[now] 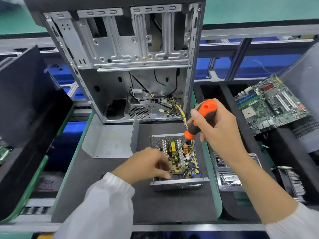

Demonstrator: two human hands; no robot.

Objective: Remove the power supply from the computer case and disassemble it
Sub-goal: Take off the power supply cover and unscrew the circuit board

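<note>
Left hand (148, 165): fingers curled on the near-left edge of the opened power supply (177, 163), steadying it on the counter (172, 204). Right hand (217, 128): fingers wrapped round the orange-and-black screwdriver (198, 121), tip down among the board's heatsinks, just beyond the left fingers. Advice: keep the shaft upright, seat the tip fully before turning, press the housing flat. Removed cover (110, 140): left of both hands. Computer case (131, 66): beyond, open, cables trailing to the supply.

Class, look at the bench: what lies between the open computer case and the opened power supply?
In the head view, the bent metal cover lies on the mat between the computer case and the power supply; yellow wires also run across.
</note>
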